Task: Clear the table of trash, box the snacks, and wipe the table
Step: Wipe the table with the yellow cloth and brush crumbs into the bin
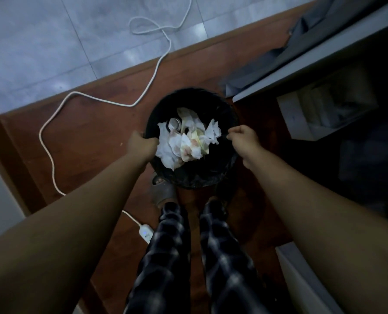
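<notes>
A black trash bin (192,141) with a black bag inside stands on the brown wood floor (93,137), right in front of the person's feet. The left hand (141,143) grips the bin's left rim, fingers curled over the edge. The right hand (244,138) pinches the bag at the bin's right rim, fingers curled tight. Inside the bin lie crumpled white tissues (186,141) with some pink stains, and a small round silver can (175,123) just behind them. A white cord (93,99) snakes over the floor to the left of the bin and ends at a white power strip (146,233) near the person's checked trouser leg (163,257). A slipper (162,191) peeks out just under the bin. A white box (301,118) sits in the dark to the right of the bin.
</notes>
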Action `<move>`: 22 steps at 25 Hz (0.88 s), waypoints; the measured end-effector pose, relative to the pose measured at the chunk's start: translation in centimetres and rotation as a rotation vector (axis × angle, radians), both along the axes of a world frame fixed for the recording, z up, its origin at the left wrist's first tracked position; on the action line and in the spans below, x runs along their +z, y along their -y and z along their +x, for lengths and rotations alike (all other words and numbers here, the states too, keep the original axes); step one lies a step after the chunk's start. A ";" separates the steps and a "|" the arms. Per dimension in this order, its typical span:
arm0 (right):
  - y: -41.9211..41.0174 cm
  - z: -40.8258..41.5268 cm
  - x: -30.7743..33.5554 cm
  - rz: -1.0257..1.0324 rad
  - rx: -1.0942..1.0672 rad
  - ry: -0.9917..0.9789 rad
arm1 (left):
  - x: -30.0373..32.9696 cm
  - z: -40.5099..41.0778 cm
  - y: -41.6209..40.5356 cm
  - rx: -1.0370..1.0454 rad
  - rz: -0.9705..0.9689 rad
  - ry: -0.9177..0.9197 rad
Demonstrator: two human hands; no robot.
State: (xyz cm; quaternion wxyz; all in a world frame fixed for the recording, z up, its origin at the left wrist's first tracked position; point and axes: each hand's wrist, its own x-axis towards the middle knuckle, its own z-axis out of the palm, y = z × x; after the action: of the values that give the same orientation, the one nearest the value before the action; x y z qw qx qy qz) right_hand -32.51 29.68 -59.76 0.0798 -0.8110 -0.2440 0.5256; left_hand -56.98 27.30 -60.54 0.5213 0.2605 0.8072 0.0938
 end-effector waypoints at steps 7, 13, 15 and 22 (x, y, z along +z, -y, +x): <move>1.1 0.7 10.9 0.092 -0.004 -0.002 | 9.7 -1.5 2.9 -0.291 0.150 -0.148; 2.6 0.9 23.9 0.259 0.055 0.023 | 22.1 -2.3 4.7 -0.406 0.294 -0.197; 3.4 1.1 27.5 0.307 0.064 0.044 | 26.1 -2.0 5.1 -0.413 0.354 -0.216; 5.9 3.5 35.5 0.410 0.161 0.020 | 36.9 0.4 7.0 -0.415 0.474 -0.314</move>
State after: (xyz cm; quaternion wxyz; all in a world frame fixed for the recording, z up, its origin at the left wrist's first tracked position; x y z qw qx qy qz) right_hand -28.99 23.81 -24.24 0.1983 -0.7608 -0.4107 0.4617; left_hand -56.62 20.33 -23.65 0.3240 0.5440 0.7631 0.1297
